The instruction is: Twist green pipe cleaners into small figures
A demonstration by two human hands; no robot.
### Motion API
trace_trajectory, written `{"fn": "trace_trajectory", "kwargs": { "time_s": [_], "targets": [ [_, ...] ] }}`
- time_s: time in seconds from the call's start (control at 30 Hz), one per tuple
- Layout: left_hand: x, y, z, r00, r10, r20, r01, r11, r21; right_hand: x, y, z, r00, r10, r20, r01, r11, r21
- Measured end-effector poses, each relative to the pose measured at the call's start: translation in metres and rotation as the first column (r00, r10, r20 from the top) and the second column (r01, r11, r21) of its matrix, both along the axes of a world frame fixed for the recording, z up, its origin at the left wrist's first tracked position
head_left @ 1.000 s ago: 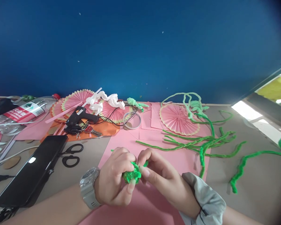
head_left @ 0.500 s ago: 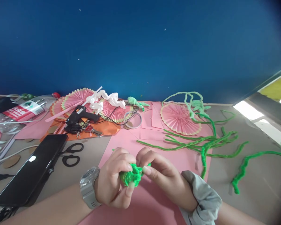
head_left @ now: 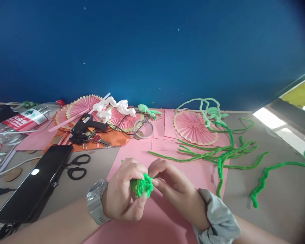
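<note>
A small bundle of bright green pipe cleaner is held above the pink paper, near the front middle. My left hand, with a grey watch on its wrist, wraps round it, thumb below and fingers over the top. My right hand, a grey scrunchie at its wrist, pinches at the bundle's right side. Its fingertips touch the green edge and hide what is between them. Several loose green pipe cleaners lie on the pink paper beyond my right hand.
To the left lie a black phone, scissors, a glue gun and a plastic bottle. Folded pink paper fans rest along the back, before a blue panel. One green strand lies at the right.
The bundle has turned a little in my left hand. My right fingertips have shifted slightly, and the green end that stuck out above them is no longer visible.
</note>
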State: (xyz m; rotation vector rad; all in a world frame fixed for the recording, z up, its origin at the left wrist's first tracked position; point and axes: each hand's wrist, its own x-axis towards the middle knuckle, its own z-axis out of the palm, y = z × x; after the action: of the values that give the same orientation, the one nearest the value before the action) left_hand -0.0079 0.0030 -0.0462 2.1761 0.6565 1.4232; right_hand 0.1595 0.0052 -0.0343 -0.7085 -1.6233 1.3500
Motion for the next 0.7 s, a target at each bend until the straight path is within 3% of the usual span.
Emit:
{"fn": "trace_trajectory", "kwargs": {
  "time_s": [0.17, 0.27, 0.4, 0.7],
  "targets": [
    [0.0005, -0.0007, 0.0016, 0.999, 0.003, -0.034, -0.004, 1.0, -0.03, 0.0041, -0.0009, -0.0009, 0.969, -0.134, 0.209, 0.06, 0.943, 0.327],
    [0.0013, -0.001, 0.0026, 0.999, -0.009, -0.031, 0.009, 1.0, -0.02, 0.0059, -0.0025, -0.0028, 0.96, -0.17, 0.224, 0.049, 0.886, 0.462],
    [0.0016, -0.0015, 0.0019, 0.999, -0.028, -0.029, 0.027, 0.999, -0.036, 0.0049, -0.0057, -0.0042, 0.967, -0.202, 0.154, 0.101, 0.861, 0.499],
    [0.0011, -0.0009, 0.001, 0.995, -0.067, 0.072, 0.072, 0.995, -0.073, 0.0025, -0.0092, -0.003, 0.979, -0.171, 0.107, 0.104, 0.882, 0.46]
  ]
}}
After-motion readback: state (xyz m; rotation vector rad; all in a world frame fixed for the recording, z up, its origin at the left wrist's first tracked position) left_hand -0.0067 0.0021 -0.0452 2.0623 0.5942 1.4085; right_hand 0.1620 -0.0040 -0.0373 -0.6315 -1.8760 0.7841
